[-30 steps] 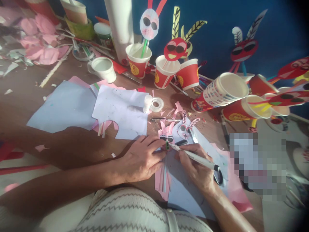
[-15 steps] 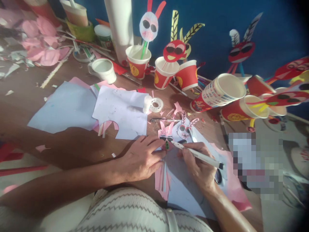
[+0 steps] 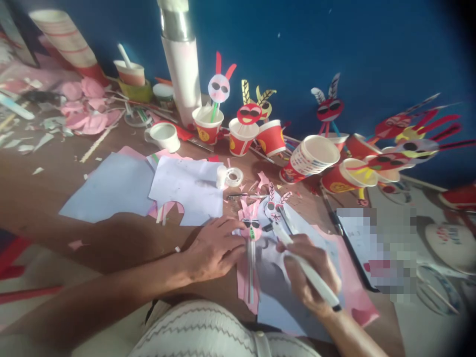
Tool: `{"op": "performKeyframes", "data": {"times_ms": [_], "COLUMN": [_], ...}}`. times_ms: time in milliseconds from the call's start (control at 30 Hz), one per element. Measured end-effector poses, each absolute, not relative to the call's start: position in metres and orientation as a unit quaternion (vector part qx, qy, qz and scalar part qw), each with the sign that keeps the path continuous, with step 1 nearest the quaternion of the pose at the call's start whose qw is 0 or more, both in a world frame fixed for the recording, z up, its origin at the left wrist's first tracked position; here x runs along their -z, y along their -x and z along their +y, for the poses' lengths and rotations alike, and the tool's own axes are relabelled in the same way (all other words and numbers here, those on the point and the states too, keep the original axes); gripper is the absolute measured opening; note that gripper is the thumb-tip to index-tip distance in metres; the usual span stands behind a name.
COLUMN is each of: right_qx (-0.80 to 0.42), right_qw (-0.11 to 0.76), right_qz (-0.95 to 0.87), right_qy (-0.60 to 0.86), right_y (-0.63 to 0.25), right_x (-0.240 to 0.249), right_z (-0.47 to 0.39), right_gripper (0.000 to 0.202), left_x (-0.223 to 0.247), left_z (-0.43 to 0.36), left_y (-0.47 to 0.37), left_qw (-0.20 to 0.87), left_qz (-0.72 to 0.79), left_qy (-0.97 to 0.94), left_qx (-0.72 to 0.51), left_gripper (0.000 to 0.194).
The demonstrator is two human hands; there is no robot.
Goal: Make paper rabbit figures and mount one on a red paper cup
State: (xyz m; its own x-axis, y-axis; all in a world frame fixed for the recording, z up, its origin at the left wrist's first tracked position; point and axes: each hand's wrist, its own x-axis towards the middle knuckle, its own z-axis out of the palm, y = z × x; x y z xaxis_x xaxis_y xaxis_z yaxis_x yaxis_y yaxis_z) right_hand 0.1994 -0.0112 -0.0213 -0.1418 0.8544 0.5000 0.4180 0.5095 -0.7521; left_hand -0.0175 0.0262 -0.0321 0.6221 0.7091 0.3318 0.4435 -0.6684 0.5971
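A white marker pen [image 3: 312, 280] with a black end is in my right hand [image 3: 316, 270], its fingers closed around the barrel. The pen's tip is lifted over the papers, to the right of a pink paper rabbit face [image 3: 251, 228]. This face has dark eyes, a green strip with dark marks and clear straws [image 3: 251, 272] as a stem. My left hand [image 3: 219, 248] lies palm down at its left, fingers spread, fingertips at the edge of the face and straws. A white paper face [image 3: 274, 207] with leaf-patterned ears lies just beyond the pen.
White sheets [image 3: 186, 186] and a tape roll [image 3: 234, 176] lie beyond my left hand. Behind stand a mug [image 3: 163, 137], a tall bottle [image 3: 182, 74], stacked paper cups [image 3: 310, 157] and red cups [image 3: 208, 130] holding paper-face puppets. Pink scraps [image 3: 89, 106] are piled at the far left.
My right hand has drawn the marker away from the rabbit face, tilting it more steeply. My left fingers have shifted slightly left, uncovering more of the face. The camera view has tilted up.
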Motion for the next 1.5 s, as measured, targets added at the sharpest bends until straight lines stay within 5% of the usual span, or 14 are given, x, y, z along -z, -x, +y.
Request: {"op": "performKeyframes", "data": {"times_ms": [233,700,867,1033,1233,1400,1500], "right_qx": [-0.133,-0.136,-0.099,-0.029,-0.023,0.019,0.044], "right_qw": [0.320,0.350,0.356,0.272,0.195,0.264,0.272], "right_qz": [-0.905,-0.878,-0.840,-0.803,-0.819,-0.791,-0.778], "right_qy": [0.245,0.296,0.398,0.530,0.539,0.551,0.565], "right_y": [-0.188,-0.190,-0.222,-0.243,-0.239,-0.237,-0.241], "right_x": [0.013,0.030,0.023,0.028,0.034,0.033,0.035], "right_z": [-0.039,-0.045,-0.034,-0.012,-0.008,-0.009,-0.007], "right_gripper": [0.022,0.009,0.025,0.032,0.066,0.019,0.016], "left_x": [0.037,0.038,0.039,0.035,0.034,0.035,0.036], "left_z": [0.034,0.037,0.036,0.033,0.031,0.033,0.035], "left_y": [0.018,0.020,0.021,0.022,0.024,0.025,0.027], "left_qw": [0.300,0.339,0.341,0.336,0.322,0.307,0.302], "left_qz": [0.394,0.471,0.477,0.482,0.474,0.466,0.462], "left_qy": [-0.790,-0.734,-0.727,-0.724,-0.738,-0.749,-0.754], "left_qx": [-0.361,-0.351,-0.357,-0.360,-0.356,-0.356,-0.355], "left_gripper": [0.024,0.040,0.042,0.042,0.040,0.040,0.040]}}
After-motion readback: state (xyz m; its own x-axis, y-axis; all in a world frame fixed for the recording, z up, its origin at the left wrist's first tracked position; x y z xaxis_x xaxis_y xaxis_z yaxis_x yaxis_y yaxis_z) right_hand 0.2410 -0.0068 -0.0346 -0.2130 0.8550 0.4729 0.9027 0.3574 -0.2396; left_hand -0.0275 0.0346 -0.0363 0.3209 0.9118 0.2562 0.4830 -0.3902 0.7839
